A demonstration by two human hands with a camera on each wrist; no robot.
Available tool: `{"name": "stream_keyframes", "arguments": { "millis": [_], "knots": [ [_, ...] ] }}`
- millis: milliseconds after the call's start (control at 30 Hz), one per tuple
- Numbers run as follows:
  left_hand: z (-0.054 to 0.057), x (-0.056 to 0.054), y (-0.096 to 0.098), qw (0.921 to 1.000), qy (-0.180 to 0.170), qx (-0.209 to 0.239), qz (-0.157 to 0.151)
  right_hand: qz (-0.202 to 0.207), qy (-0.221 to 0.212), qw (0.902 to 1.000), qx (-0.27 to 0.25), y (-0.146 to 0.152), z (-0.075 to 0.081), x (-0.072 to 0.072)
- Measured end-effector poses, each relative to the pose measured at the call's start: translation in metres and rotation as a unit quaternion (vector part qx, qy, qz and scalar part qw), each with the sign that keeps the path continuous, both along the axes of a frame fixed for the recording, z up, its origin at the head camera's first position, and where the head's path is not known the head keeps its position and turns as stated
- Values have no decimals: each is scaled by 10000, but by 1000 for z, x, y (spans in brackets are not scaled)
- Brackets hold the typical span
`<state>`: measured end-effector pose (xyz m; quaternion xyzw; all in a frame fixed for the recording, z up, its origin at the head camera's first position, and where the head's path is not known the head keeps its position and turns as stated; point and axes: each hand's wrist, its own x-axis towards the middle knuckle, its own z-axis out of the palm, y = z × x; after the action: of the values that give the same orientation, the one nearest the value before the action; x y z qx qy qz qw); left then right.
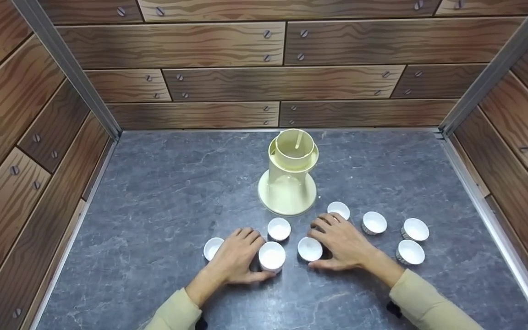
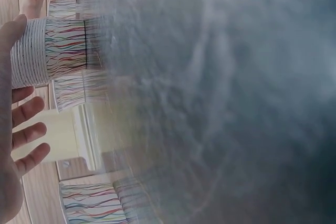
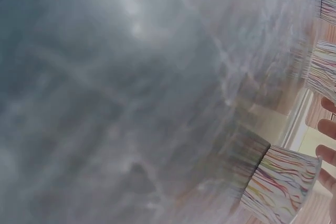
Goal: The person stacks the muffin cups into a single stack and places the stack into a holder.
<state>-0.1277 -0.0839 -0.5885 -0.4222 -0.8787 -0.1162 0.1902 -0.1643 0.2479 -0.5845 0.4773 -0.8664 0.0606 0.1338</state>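
Observation:
My left hand (image 1: 239,256) holds a short stack of white paper cups (image 1: 272,256) between thumb and forefinger, with its other fingers spread. In the left wrist view this stack (image 2: 52,51) shows several nested rims and wavy coloured lines. My right hand (image 1: 339,243) grips a single paper cup (image 1: 310,250), thumb at its near side and forefinger at its far side. A paper cup (image 1: 279,229) stands just behind the stack. Another cup (image 1: 212,247) is left of my left hand, partly covered by it. Beyond my right fingertips is one more cup (image 1: 338,210).
A cream two-tiered cylinder (image 1: 291,178) on a round base stands behind the cups. To the right are several more cups, among them a cup (image 1: 374,222), a cup (image 1: 415,229) and a cup (image 1: 410,252). Wood-patterned walls (image 1: 222,82) enclose the grey marbled table (image 1: 167,183).

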Motion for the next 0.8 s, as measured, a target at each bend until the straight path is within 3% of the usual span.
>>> {"name": "stream_keyframes", "arguments": {
  "millis": [800],
  "knots": [
    [1, 1, 1, 9999, -89, 57, -2, -38, -281, 9994, -177, -11, 35, -12]
  ]
}}
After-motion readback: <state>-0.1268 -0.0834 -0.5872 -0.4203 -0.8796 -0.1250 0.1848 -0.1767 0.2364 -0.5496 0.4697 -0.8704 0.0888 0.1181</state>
